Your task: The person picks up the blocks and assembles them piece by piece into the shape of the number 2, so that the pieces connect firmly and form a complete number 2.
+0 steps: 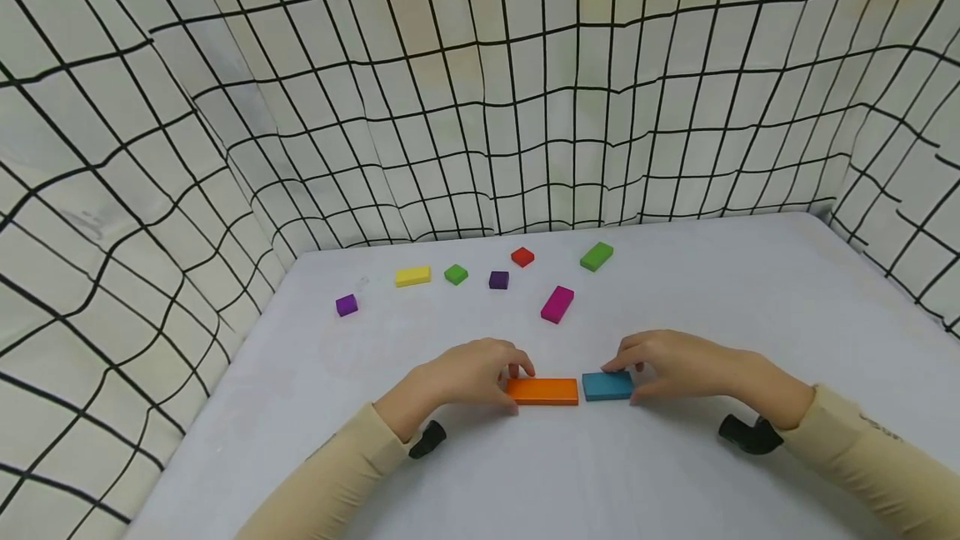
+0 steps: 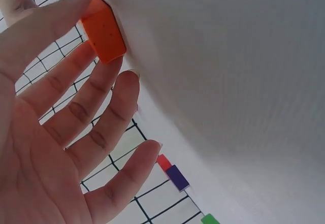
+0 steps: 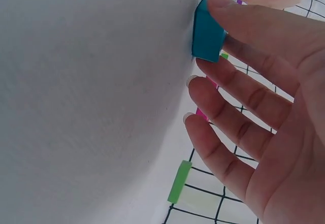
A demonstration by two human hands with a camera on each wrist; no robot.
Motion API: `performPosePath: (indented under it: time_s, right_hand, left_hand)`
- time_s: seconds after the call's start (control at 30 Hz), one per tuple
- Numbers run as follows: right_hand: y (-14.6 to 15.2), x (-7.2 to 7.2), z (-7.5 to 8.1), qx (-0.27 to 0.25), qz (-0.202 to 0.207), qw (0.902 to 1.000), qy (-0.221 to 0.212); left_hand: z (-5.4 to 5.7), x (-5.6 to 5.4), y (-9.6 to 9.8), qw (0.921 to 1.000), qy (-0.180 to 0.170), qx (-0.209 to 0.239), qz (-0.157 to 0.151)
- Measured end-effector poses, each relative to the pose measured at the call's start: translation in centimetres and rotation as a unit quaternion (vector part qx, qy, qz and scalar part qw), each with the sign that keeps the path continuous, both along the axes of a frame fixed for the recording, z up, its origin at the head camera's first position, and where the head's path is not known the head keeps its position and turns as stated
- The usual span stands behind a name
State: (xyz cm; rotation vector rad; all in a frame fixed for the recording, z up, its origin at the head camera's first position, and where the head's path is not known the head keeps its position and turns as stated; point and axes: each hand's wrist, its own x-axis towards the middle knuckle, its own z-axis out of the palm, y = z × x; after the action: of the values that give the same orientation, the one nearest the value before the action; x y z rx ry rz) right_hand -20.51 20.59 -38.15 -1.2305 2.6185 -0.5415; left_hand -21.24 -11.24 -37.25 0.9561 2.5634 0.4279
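On the white table lies a long orange block (image 1: 542, 392), its left end pinched between the thumb and fingers of my left hand (image 1: 474, 375). A shorter blue block (image 1: 607, 386) lies just to its right, with a narrow gap between the two ends. My right hand (image 1: 672, 367) pinches the blue block near its right end. In the left wrist view the thumb lies along the near side of the orange block (image 2: 104, 36), other fingers spread beyond it. The right wrist view has the thumb against the blue block (image 3: 209, 31) and fingertips behind it.
Farther back lie a magenta block (image 1: 557, 305), a long green block (image 1: 597, 257), a red one (image 1: 522, 257), a dark purple one (image 1: 498, 280), a small green one (image 1: 456, 274), a yellow one (image 1: 413, 276) and a purple one (image 1: 347, 305). Black netting (image 1: 517, 90) surrounds the table.
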Motion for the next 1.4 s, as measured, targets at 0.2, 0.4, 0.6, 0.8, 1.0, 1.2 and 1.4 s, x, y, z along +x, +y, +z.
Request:
performPosePath:
  time_s: [0.2,0.4,0.6,0.8,1.0,1.2,1.4]
  right_hand:
    - [-0.07,-0.04,-0.13,-0.002,0.005,1.0,0.001]
    - [-0.23,-0.06,-0.28,0.004,0.0,1.0,-0.002]
    - [-0.31,-0.11,-0.41,0.007,0.001,1.0,-0.001]
    - [-0.35,-0.12,-0.25,0.006,0.005,0.9999,0.011]
    - [-0.5,-0.1,-0.13,0.0,0.013,0.9998,0.012]
    - [-0.41,-0.19,-0.25,-0.009,0.026,0.9994,0.02]
    - [-0.4,-0.23,-0.34,-0.007,0.025,0.9996,0.007]
  left_hand:
    - [-0.06,-0.07,-0.09,1.0,0.001,0.0,0.0]
    - [-0.17,-0.03,-0.04,1.0,0.006,-0.002,0.001]
    - [-0.29,-0.02,0.12,1.0,0.008,-0.001,-0.002]
    - [-0.17,-0.03,0.15,1.0,0.007,-0.002,-0.002]
    - [-0.09,-0.03,0.04,1.0,0.004,-0.004,-0.003]
    - [0.02,0.0,0.09,0.9999,0.008,-0.004,-0.012]
    - [0.17,-0.1,0.26,0.9998,0.01,-0.01,-0.016]
